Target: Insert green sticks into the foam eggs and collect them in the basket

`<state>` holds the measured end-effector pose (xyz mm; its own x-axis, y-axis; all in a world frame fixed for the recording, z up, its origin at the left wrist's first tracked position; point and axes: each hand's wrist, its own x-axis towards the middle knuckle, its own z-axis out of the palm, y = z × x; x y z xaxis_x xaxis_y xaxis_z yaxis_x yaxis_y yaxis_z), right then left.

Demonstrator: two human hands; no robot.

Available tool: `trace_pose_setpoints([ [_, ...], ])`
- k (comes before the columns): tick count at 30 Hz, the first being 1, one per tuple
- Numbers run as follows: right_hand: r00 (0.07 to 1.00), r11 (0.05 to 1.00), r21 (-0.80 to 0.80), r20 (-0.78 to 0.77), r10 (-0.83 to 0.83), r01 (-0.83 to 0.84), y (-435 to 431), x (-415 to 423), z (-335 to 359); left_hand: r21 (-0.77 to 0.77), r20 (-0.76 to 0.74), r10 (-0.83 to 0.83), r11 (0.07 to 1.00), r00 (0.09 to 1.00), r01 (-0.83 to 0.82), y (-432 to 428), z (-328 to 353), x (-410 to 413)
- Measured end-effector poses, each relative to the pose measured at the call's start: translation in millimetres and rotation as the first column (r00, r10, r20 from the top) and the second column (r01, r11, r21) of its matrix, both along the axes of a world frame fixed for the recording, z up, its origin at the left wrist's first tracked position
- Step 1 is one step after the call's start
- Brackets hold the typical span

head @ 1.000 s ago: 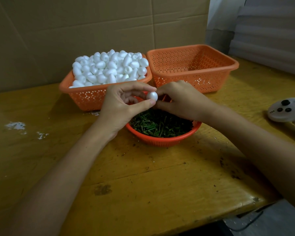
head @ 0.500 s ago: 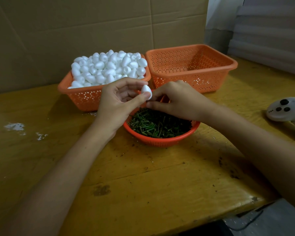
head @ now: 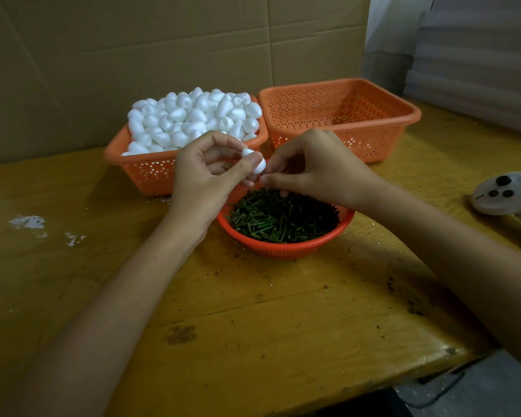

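My left hand (head: 211, 173) pinches one white foam egg (head: 257, 164) between thumb and fingers, above the round orange bowl (head: 286, 248) of green sticks (head: 280, 218). My right hand (head: 316, 170) has its fingertips pinched together right at the egg's lower end; a stick between them is barely visible. Behind, the left orange basket (head: 151, 173) is heaped with foam eggs (head: 193, 115). The right orange basket (head: 343, 127) shows nothing inside.
A white controller (head: 506, 191) with dark buttons lies at the table's right edge. White foam crumbs (head: 27, 221) mark the wooden table (head: 253, 326) at left. A cardboard wall stands close behind the baskets. The table's front right corner drops off.
The egg has turned in my left fingers from its round end toward me to upright. My right fingertips moved in under it. Both hands stayed over the bowl.
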<state>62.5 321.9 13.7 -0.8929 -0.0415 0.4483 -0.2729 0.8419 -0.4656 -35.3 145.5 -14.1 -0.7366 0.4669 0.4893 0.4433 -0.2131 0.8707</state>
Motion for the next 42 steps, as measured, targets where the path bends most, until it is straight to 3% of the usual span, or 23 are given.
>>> trace_pose_setpoints([
  [9,0.999,0.998,-0.047,-0.037,-0.039,0.037,0,2,1,0.035,0.035,-0.023,0.999,0.999,0.022,0,0,1],
  [15,0.964,0.967,-0.183,-0.167,-0.209,0.178,8,3,9,0.081,0.076,-0.068,0.995,0.995,0.062,-1,1,-2],
  [27,0.795,0.812,0.000,-0.202,-0.572,0.584,58,20,32,0.058,0.069,-0.065,0.996,0.995,0.061,-2,1,1],
  [42,0.761,0.748,0.144,-0.164,-0.628,0.648,72,17,25,0.010,0.052,-0.028,1.000,0.998,0.028,-2,7,6],
])
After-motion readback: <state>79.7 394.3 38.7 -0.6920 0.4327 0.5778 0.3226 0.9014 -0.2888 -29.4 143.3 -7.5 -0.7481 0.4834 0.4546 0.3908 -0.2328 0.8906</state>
